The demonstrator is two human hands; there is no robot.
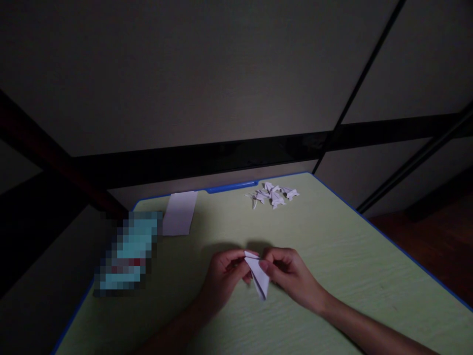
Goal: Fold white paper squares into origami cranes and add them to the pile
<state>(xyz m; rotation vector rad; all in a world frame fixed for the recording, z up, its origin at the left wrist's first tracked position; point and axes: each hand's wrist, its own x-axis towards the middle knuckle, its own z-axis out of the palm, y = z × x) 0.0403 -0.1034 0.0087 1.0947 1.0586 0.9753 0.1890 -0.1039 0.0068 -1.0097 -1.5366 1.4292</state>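
Observation:
A folded piece of white paper [259, 282], narrow and pointed toward me, is held above the near middle of the table. My left hand [226, 271] pinches its upper left edge between thumb and fingers. On the other side, my right hand [290, 273] grips the upper right part, its thumb lying across the paper's face. Both hands are closed on the same piece, and some fingertips are hidden behind it. Farther back on the table lies a small group of folded white paper figures [275, 197].
White paper sheets [180, 214] lie at the back left of the pale green table [351, 266], which has a blue rim. A blurred-out device with a bluish screen [135, 246] sits at the left edge. A blue bar [232, 187] runs along the far edge, before a cabinet front [207, 79].

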